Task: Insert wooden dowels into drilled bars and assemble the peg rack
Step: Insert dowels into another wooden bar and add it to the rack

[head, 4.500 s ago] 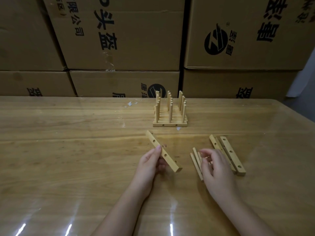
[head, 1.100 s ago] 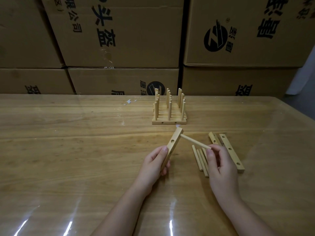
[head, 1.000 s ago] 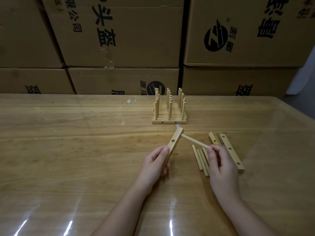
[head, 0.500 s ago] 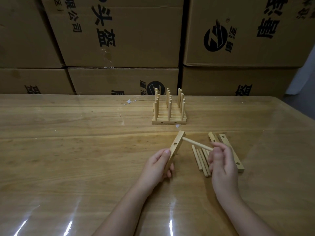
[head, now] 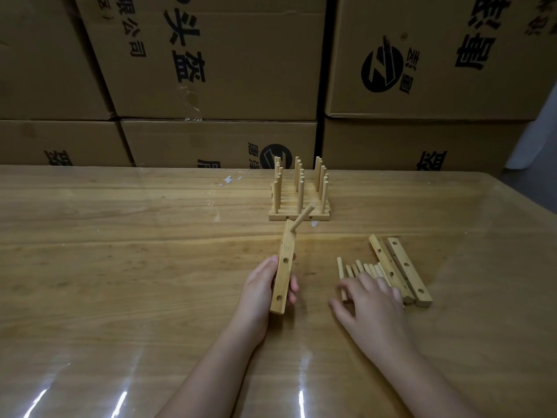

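We see stacked cardboard boxes [head: 211,55] behind a glossy wooden table [head: 120,267]. At the table's far middle stands an assembled peg rack [head: 283,218] with upright pegs. To the right, 2 drilled bars [head: 405,265] lie side by side. Our left hand [head: 259,294] grips another drilled bar [head: 286,260], raised on end, with 1 dowel [head: 301,220] seated in its top hole. Our right hand [head: 370,306] rests with its fingers spread on the loose dowels [head: 360,267] beside the 2 bars.

In front of me a glossy wooden table [head: 120,267] catches streaks of light; stacked cardboard boxes [head: 211,70] with black print stand behind it.
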{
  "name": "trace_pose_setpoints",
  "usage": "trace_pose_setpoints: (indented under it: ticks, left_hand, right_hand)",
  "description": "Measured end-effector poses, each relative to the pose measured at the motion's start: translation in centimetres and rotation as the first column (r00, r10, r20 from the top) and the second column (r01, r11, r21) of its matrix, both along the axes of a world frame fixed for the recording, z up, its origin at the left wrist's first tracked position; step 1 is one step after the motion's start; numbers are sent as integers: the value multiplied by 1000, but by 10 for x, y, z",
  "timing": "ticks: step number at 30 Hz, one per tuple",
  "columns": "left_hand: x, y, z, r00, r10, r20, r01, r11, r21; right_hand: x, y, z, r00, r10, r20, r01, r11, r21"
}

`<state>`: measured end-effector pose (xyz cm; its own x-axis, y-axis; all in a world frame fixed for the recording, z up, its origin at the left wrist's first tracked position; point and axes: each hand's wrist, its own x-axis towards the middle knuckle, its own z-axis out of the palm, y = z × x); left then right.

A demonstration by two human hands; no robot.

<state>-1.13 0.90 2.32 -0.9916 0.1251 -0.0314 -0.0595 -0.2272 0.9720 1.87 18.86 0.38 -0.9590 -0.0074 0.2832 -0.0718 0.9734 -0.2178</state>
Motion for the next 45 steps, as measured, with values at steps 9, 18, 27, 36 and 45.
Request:
trace_pose_setpoints:
  ticks: [9,18,27,36,45]
  left_hand:
    - [0,0,-1,1000,10,-2,-10,1000,-8]
    - [-1,-1,0,1000,17,9,-17,1000,21]
    - [-2,-1,-1,999,36,23,-37,997,68]
    - [-2,-2,-3,999,45,17,-47,994,102]
    - [1,2,-1,1000,10,-5,-10,998,-62]
  right_hand:
    - [4,-2,5,999,38,-28,-38,999,-3]
    - [7,-2,12,977,45,-208,-131,897,-423]
    - [8,-6,14,957,270,-106,-287,931,-225]
    - [5,-4,11,967,196,-163,-244,895,-373]
    - [7,-4,12,951,220,-216,-295,850,-437]
